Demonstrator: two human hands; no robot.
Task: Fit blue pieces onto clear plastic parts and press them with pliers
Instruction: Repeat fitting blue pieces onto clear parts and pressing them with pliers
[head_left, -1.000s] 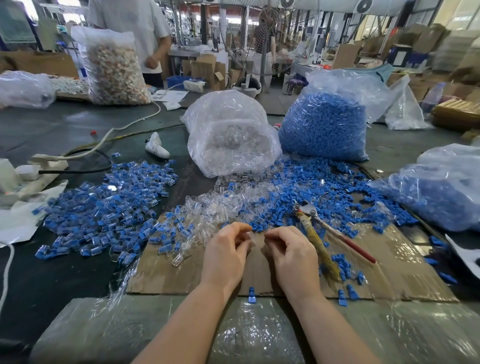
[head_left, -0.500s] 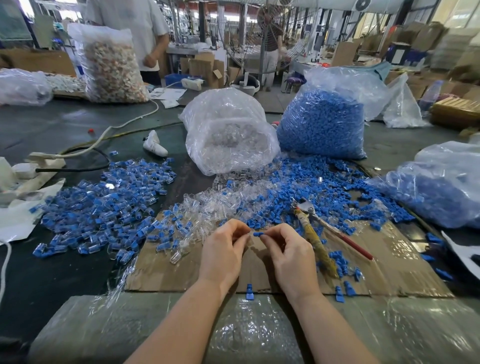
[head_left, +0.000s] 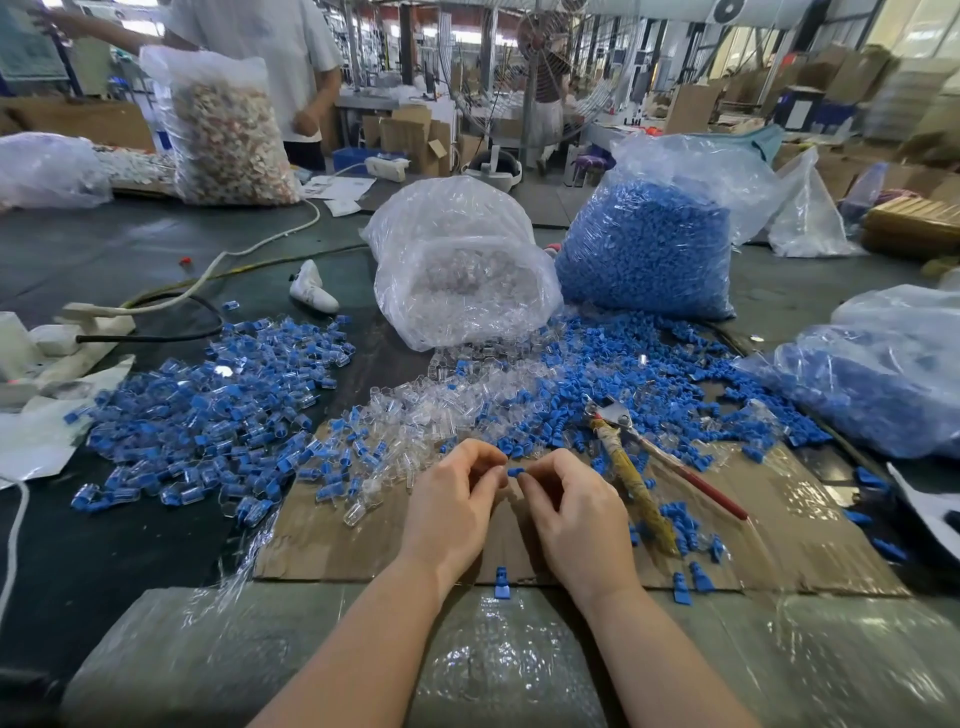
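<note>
Both hands meet over a sheet of cardboard (head_left: 779, 525) at the near middle of the table. The right hand (head_left: 576, 519) pinches a small blue piece (head_left: 515, 472) between its curled fingertips, just off the tips of the left hand (head_left: 449, 506). The left hand's fingers are curled toward the piece too; whether they hold a clear part cannot be told, since the fingers hide it.

The pliers (head_left: 631, 467) lie on the cardboard just right of the right hand, apart from it, with 1 handle wrapped in yellowish tape and the other red, jaws pointing far.

Loose clear parts (head_left: 447, 400) spill from a clear bag (head_left: 457, 270) beyond the hands. Right of them, loose blue pieces (head_left: 649, 364) spread in front of a bag of blue pieces (head_left: 649, 249). To the left lies a heap of fitted blue and clear parts (head_left: 208, 410). 1 blue piece (head_left: 502, 582) sits at the near edge of the cardboard, between the wrists.

At the far left, a person in a white shirt (head_left: 270, 41) stands behind a bag of pale bits (head_left: 228, 130).
</note>
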